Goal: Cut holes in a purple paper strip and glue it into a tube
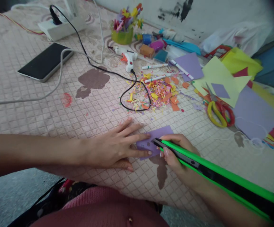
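Observation:
My left hand (118,146) lies flat with fingers stretched out, pressing down a small purple paper piece (160,132) on the patterned pink cloth. My right hand (178,154) is closed around a green and black utility knife (212,171), its tip resting on the purple paper near my left fingertips. The knife's long body runs down to the lower right past my wrist.
A pile of coloured paper scraps (159,93) lies behind the paper. Red and yellow scissors (218,112) and coloured paper sheets (224,80) lie at right. A glue gun (129,58), markers, a black cable (99,66), a dark tablet (45,61), a power strip (61,28) and a cup of paper flowers (124,26) sit farther back.

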`<state>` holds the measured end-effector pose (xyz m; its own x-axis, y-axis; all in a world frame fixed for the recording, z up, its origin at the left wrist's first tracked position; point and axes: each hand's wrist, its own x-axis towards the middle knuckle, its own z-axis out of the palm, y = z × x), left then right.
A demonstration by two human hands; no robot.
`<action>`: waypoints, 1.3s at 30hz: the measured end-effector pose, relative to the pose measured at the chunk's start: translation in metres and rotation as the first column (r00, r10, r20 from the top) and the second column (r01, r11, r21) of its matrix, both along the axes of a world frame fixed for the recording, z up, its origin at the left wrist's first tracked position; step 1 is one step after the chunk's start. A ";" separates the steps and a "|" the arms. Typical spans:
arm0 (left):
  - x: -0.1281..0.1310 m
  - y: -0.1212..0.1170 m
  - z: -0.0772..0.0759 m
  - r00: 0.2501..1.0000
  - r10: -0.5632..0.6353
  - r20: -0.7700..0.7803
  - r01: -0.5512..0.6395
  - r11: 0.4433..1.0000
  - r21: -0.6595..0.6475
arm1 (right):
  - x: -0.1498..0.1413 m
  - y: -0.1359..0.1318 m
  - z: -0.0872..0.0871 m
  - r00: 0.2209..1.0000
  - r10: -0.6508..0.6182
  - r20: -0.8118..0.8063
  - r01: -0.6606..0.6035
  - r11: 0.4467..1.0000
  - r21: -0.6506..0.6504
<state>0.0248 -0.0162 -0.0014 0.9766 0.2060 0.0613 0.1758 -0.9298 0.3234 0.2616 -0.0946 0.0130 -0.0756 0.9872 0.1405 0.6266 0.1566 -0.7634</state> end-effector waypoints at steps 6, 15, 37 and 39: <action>0.000 0.001 -0.001 1.000 -0.009 -0.011 0.009 1.000 0.006 | 0.005 -0.001 0.000 0.999 -0.018 -0.051 0.017 1.000 -0.024; -0.001 0.001 0.007 0.999 -0.049 0.018 0.049 0.999 0.004 | 0.023 0.011 -0.014 0.940 -0.139 -0.311 0.148 0.989 0.006; 0.000 0.003 0.005 1.000 -0.025 -0.016 0.025 0.999 -0.030 | 0.031 0.029 -0.018 0.899 -0.209 -0.384 0.193 0.978 -0.080; -0.001 0.003 0.004 1.000 -0.012 -0.017 0.012 1.000 -0.024 | 0.030 0.029 -0.018 0.914 -0.222 -0.340 0.239 0.971 0.009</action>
<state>0.0241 -0.0136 0.0026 0.9800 0.1953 0.0393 0.1704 -0.9240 0.3422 0.2921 -0.0654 -0.0054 0.2134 0.9626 0.1671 0.3597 0.0816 -0.9295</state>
